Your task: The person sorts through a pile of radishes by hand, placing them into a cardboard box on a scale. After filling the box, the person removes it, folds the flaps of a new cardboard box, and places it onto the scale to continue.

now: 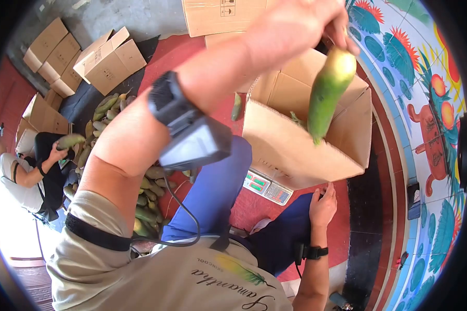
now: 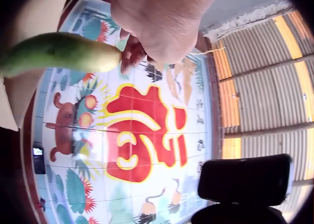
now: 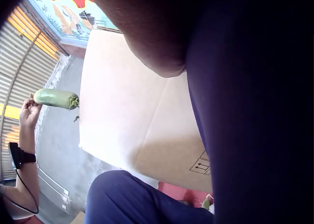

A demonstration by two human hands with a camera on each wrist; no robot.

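Note:
In the head view my left hand [image 1: 306,23] pinches a green radish [image 1: 327,93] by its pale tip, so it hangs with the green end down. It hangs over an open cardboard box [image 1: 296,150], whose base rests on a digital scale [image 1: 267,186]. Inside the box a bit of green stalk [image 1: 297,119] shows. The left wrist view shows the radish [image 2: 64,52] held at the fingertips of the left hand [image 2: 157,27]. My right hand [image 1: 323,206] rests by my knee, close to the box's near side, holding nothing.
A large heap of green radishes [image 1: 150,202] lies on the floor at left, and one loose radish [image 1: 236,106] lies left of the box. Another person [image 1: 23,176] sits at far left holding a radish. More cardboard boxes [image 1: 114,59] stand at the back; a tiled mural wall [image 1: 415,72] curves along the right.

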